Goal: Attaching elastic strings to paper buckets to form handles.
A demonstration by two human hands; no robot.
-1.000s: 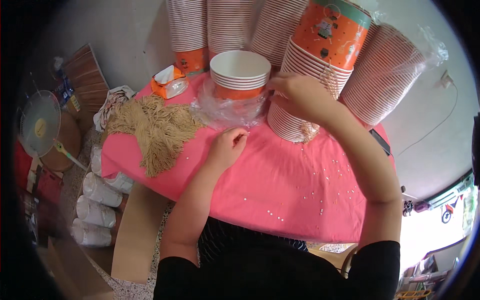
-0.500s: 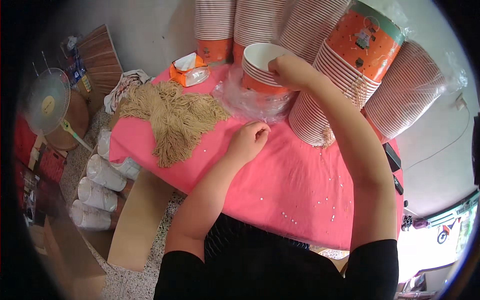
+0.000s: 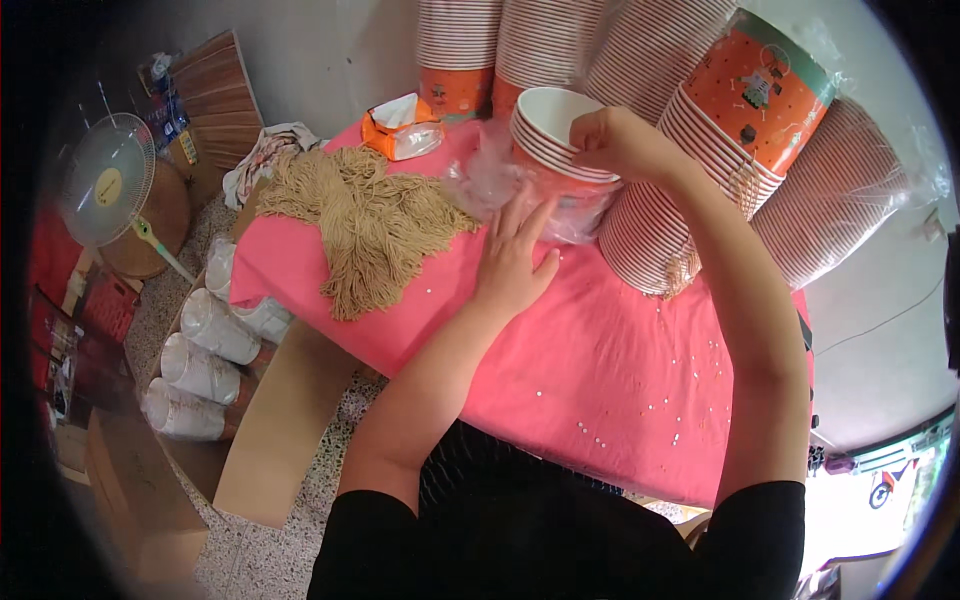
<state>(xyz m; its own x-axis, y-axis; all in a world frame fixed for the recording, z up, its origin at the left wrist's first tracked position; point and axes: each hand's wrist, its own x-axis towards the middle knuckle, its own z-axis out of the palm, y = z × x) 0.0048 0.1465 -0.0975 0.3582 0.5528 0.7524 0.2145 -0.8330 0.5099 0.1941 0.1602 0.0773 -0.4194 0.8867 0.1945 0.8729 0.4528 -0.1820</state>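
Above the table, we see right fingers grasping the rim of nested paper tubs, presumably light, crushable, best held there, and left fingers splayed.

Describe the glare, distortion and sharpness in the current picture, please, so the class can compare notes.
Head view: glare washes out the bright opening at lower right; corners fall to black; the pink tablecloth's near edge looks curved, perhaps partly from the lens; clear plastic catches pale highlights; the left hand and right hand show no strong blur.
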